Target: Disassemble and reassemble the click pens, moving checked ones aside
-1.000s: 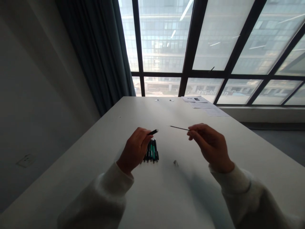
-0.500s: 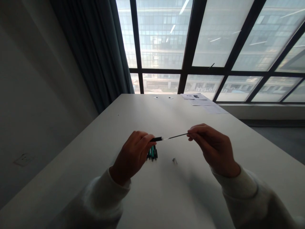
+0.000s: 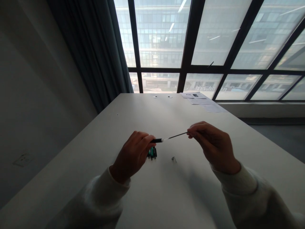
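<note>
The left hand (image 3: 132, 156) holds a pen barrel (image 3: 157, 140); the right hand (image 3: 213, 146) holds a thin refill (image 3: 177, 136) at its open end, above the white worktop (image 3: 166, 114).

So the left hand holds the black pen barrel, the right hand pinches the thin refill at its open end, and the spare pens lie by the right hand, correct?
Not quite. In the head view, the spare pens lie on the table under the left hand, not by the right hand. The rest holds: left grips the black pen barrel, right pinches the thin refill.
</note>
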`<action>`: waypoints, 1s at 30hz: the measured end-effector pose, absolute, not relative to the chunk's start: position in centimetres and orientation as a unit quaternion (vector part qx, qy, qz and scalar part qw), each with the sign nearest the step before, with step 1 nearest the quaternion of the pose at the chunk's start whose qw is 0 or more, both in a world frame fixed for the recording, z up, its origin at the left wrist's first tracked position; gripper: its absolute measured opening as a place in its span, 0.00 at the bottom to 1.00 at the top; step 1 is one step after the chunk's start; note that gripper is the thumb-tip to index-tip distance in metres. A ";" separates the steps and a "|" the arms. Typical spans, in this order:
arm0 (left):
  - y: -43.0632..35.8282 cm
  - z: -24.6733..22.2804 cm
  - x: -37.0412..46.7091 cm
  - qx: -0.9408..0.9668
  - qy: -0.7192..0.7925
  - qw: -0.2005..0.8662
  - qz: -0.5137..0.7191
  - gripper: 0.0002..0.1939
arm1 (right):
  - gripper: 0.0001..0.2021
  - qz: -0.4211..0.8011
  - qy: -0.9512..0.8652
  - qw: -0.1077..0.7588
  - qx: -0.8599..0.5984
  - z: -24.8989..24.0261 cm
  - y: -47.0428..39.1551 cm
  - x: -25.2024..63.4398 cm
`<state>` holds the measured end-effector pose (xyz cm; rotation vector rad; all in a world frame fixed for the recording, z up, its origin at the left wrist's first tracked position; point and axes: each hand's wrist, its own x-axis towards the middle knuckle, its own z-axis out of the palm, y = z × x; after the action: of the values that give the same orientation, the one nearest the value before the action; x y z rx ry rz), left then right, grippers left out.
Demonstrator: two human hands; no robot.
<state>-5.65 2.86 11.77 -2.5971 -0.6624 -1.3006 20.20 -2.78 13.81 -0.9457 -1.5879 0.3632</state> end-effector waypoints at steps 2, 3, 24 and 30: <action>2.9 11.7 -5.6 -0.874 -0.224 0.084 -0.424 0.05 | 0.04 0.139 -0.695 0.569 -0.417 14.0 -2.9 20.3; 3.0 11.6 -5.6 -0.877 -0.225 0.087 -0.416 0.06 | 0.04 0.127 -0.704 0.559 -0.420 14.2 -2.9 20.4; 1.5 8.5 -2.3 -0.738 -0.285 -0.498 -0.354 0.15 | 0.17 0.333 -0.746 0.423 -0.392 12.0 -1.6 19.6; 1.7 7.9 -2.0 -0.571 -0.277 -0.671 -0.384 0.18 | 0.21 0.297 -0.751 0.201 -0.554 8.9 0.1 21.0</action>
<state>-2.02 1.73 7.88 -3.5517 -1.7221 -2.3884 20.98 0.11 8.90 -1.5468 -2.0987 0.8300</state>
